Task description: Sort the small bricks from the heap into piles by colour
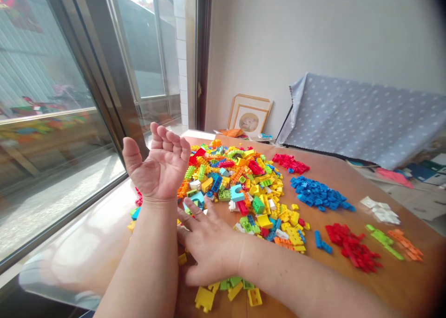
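Observation:
My left hand (156,165) is raised over the left side of the table, palm up and facing away from the table, fingers apart, with nothing in it. My right hand (211,239) reaches across to the left, palm down, fingers spread at the near edge of a big mixed heap of toy building bricks (237,195). Whether its fingertips touch the bricks I cannot tell. Close below that hand lie some yellow bricks (205,299) and green bricks (234,282). A light blue arch brick (237,192) rests in the heap just beyond the fingers.
Sorted piles lie rightward on the wooden table (289,281): red bricks (351,248), blue bricks (320,193), white bricks (379,210), green strips (383,239), orange strips (406,244). Another red pile (290,163) is farther back. A glass window (45,100) borders the left; a dotted cloth (362,113) hangs behind.

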{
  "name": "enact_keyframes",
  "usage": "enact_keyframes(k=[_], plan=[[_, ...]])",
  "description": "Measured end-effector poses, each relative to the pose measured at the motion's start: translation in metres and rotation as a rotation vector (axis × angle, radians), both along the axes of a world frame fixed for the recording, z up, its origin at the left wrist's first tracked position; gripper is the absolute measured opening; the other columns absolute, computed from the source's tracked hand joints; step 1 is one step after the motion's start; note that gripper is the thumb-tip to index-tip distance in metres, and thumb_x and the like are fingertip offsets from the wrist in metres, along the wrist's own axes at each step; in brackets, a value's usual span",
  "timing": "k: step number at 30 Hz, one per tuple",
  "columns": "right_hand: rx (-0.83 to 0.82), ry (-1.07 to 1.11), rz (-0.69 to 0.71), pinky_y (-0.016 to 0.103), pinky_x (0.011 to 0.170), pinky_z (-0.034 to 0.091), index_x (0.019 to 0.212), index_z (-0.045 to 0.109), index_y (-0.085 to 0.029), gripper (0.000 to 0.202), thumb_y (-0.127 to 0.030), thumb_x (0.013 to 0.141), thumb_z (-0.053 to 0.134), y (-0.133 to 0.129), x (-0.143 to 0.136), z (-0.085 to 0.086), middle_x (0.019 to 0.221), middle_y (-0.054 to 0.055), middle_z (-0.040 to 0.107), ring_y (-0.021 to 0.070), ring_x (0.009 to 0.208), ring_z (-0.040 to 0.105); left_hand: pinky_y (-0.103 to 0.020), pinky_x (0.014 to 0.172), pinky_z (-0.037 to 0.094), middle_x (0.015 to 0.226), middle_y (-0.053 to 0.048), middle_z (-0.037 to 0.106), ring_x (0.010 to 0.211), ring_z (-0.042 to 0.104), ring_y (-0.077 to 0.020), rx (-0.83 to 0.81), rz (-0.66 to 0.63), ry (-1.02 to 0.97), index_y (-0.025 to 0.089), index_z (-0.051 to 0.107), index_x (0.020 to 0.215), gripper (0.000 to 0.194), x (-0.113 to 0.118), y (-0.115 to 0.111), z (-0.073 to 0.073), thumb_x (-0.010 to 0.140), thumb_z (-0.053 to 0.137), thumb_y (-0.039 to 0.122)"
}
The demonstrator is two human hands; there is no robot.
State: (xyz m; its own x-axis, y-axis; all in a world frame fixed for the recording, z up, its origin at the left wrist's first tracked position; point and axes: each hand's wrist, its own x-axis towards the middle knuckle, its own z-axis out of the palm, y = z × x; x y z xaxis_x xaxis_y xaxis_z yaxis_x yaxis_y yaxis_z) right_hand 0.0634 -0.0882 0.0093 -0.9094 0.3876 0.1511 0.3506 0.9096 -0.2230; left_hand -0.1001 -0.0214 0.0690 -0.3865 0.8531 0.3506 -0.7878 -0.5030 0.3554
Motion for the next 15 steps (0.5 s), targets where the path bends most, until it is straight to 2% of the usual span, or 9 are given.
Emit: enact_keyframes(k=[4,6,11,15], plan=[[0.032,-0.032,-0.029,0.069,0.123,0.005,0.156,0.044,-0.026,0.086,-0.054,0.078,0.069,0.003,-0.012,-0.006,0.172,0.011,0.020,0.0432,0.156,0.011,-0.038,0.106,0.052,0.118,-0.003,0.075,0.125,0.064,-0.0232,0.001,0.031,0.051,0.031,0.071,0.113,0.043,-0.002,-0.002,0.002,0.094,0.055,0.065],[0.049,-0.047,-0.042,0.072,0.121,0.003,0.155,0.045,-0.026,0.084,-0.056,0.081,0.067,0.005,-0.016,-0.009,0.172,0.012,0.018,0.0432,0.157,0.009,-0.038,0.106,0.052,0.116,-0.002,0.076,0.124,0.064,-0.0229,0.007,0.031,0.043,0.032,0.071,0.114,0.043,-0.003,-0.003,0.002,0.093,0.055,0.066],[0.063,-0.074,-0.080,0.074,0.120,-0.001,0.154,0.046,-0.024,0.076,-0.053,0.086,0.061,0.005,-0.021,-0.014,0.172,0.012,0.017,0.0427,0.157,0.006,-0.036,0.105,0.053,0.111,-0.001,0.077,0.121,0.066,-0.0218,0.032,-0.050,-0.042,0.031,0.069,0.118,0.043,-0.006,-0.001,0.000,0.092,0.061,0.064],[0.077,-0.082,-0.162,0.074,0.119,-0.003,0.150,0.051,-0.026,0.059,-0.047,0.094,0.053,0.003,-0.023,-0.008,0.173,0.011,0.016,0.0398,0.158,0.005,-0.033,0.106,0.051,0.108,0.000,0.078,0.115,0.068,-0.0181,0.090,-0.136,-0.066,0.028,0.068,0.119,0.047,-0.009,0.001,-0.002,0.094,0.055,0.065]])
